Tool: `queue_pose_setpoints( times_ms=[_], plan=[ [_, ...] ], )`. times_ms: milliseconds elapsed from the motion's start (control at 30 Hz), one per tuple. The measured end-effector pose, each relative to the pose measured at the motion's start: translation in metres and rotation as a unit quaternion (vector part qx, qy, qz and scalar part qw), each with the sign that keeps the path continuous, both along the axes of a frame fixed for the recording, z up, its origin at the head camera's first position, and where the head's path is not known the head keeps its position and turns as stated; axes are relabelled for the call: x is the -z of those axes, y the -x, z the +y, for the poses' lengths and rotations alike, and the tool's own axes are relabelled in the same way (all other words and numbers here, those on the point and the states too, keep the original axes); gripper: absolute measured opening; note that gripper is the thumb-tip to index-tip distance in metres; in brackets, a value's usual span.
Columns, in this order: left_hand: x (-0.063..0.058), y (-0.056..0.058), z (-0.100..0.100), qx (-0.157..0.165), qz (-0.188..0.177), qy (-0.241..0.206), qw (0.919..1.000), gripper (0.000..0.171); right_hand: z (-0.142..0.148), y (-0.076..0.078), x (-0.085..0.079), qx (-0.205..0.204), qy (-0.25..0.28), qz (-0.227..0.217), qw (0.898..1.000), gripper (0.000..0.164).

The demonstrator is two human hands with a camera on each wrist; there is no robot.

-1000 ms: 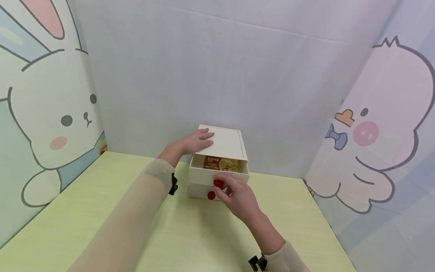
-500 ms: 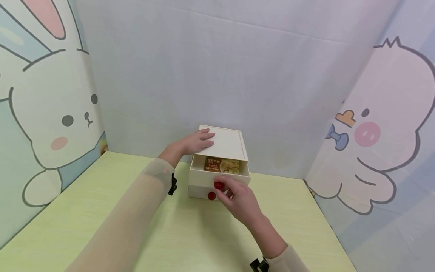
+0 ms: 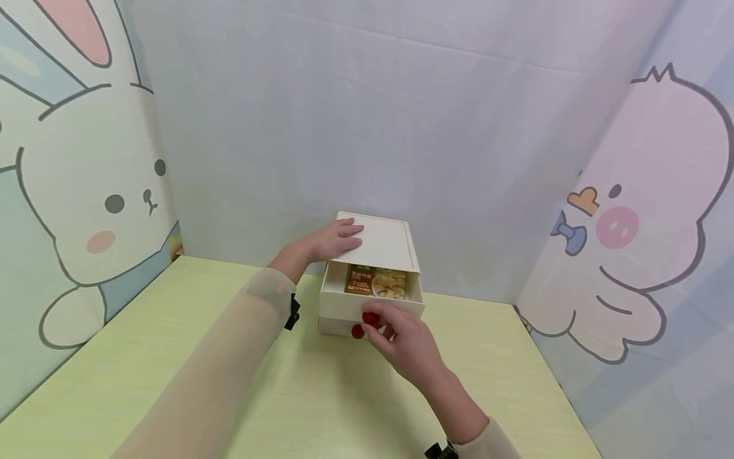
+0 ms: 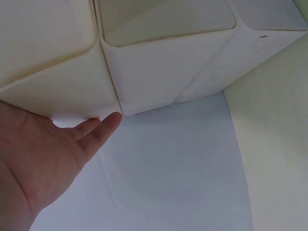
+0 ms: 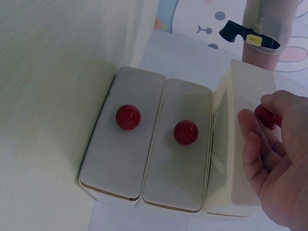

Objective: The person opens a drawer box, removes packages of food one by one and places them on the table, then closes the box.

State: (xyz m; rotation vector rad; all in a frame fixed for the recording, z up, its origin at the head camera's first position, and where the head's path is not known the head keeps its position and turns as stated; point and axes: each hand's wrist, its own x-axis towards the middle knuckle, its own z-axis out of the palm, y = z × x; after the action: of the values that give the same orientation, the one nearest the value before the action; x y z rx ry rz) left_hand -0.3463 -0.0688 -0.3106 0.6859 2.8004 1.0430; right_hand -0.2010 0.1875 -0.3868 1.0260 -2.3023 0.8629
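A small white drawer cabinet (image 3: 381,241) stands against the back curtain. My left hand (image 3: 331,242) rests on its top near the left edge, fingers extended. My right hand (image 3: 404,341) pinches the round red knob (image 5: 265,117) of the top drawer (image 3: 338,306), which is pulled partway out. Inside that drawer lies a brown printed package (image 3: 390,283) with a food picture; its rear part is hidden under the cabinet top. In the right wrist view, two lower drawers (image 5: 168,173) are closed, each with a red knob (image 5: 186,132). The left wrist view shows the left hand (image 4: 45,159) beside the white cabinet.
The cabinet stands on a pale yellow-green table (image 3: 298,408). A light curtain (image 3: 367,115) hangs behind it. Side curtains carry a cartoon rabbit (image 3: 74,210) at left and a pink cartoon chick (image 3: 648,191) at right. Black straps (image 3: 292,312) sit on both wrists.
The top drawer has slid a little farther toward me with my right hand on its knob, showing more of the package. My left hand has stayed on the cabinet top.
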Motion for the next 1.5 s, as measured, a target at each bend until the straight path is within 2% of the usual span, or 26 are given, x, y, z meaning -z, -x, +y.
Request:
queue_pose_setpoints(
  times_ms=[600, 1500],
  plan=[
    [0.002, 0.0, -0.002, -0.008, -0.002, -0.013, 0.9999, 0.065, 0.003, -0.008, 0.0, -0.011, -0.012, 0.012, 1.0, 0.029],
    [0.003, 0.005, -0.001, -0.015, -0.003, -0.006, 0.9999, 0.065, 0.005, -0.018, 0.003, -0.03, -0.007, 0.036, 0.999, 0.031]
  ],
)
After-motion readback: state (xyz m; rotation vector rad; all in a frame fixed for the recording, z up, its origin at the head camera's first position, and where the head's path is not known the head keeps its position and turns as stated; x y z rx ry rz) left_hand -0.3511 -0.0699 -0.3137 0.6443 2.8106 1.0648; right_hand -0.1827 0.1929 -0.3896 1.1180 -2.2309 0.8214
